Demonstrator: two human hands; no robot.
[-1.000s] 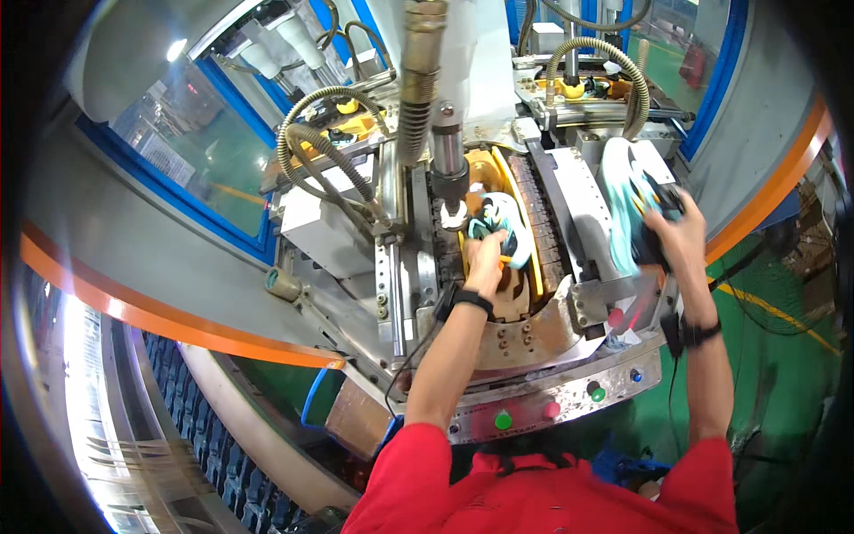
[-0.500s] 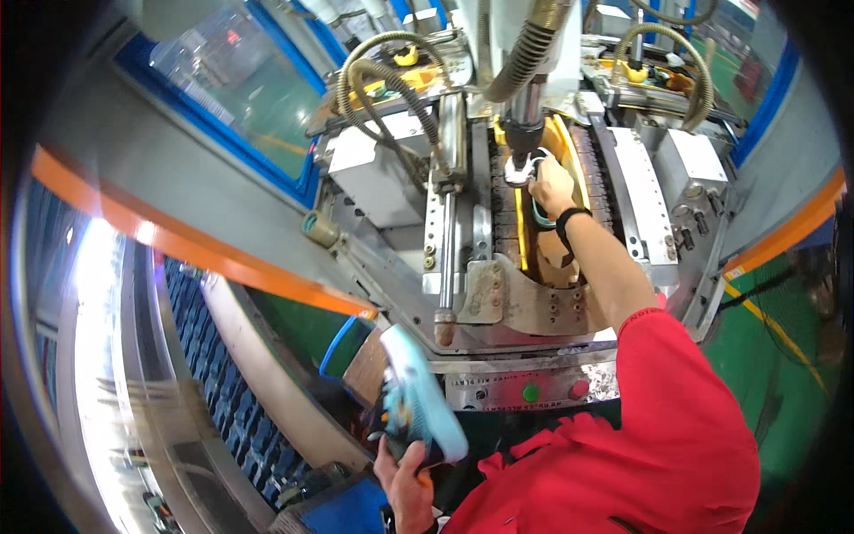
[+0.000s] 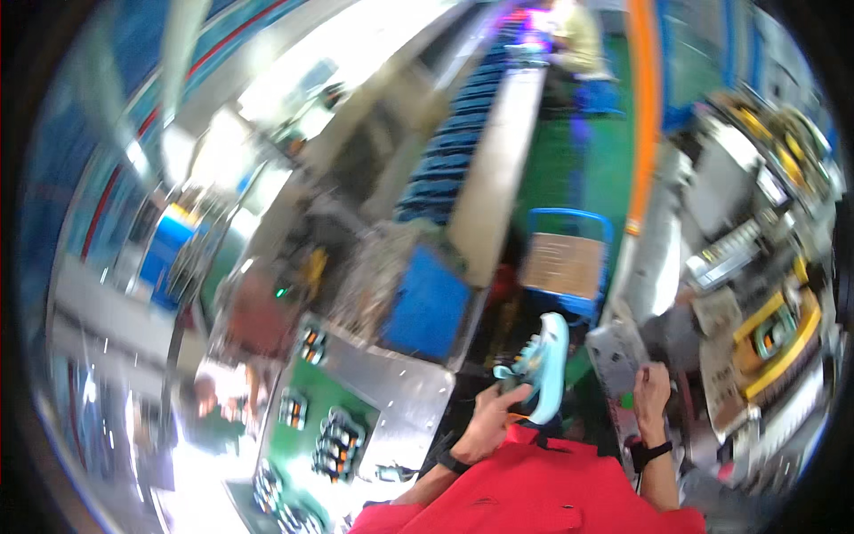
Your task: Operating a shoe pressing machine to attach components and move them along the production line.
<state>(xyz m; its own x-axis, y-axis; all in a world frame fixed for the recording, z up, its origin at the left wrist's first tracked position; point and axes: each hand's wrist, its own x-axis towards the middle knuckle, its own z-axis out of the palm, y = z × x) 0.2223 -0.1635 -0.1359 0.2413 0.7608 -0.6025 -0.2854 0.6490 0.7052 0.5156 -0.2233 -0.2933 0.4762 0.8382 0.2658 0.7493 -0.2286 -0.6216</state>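
My left hand (image 3: 492, 427) is closed around the heel end of a sports shoe (image 3: 550, 369) with a thick pale-blue sole and a darker upper. The shoe is held in front of my red top, toe away from me and sole facing right. My right hand (image 3: 652, 394) is raised beside the front panel (image 3: 620, 360) of the machine on the right, its fingers curled in, and nothing shows in them. Farther right, the machine's yellow-edged holder (image 3: 783, 343) has a teal-and-dark piece inside. Motion blur softens much of the picture.
Several shoes (image 3: 338, 443) lie on a green-topped metal table (image 3: 405, 396) at the lower left. Behind it stand a blue box (image 3: 427, 303) and a conveyor (image 3: 458, 147). A blue-framed cart (image 3: 562, 265) is ahead. At the far end sits another person (image 3: 580, 40).
The view has swung left, bringing the table of shoes into sight. My right hand has come out of the machine, away from the white part there. The shoe stays in my left hand.
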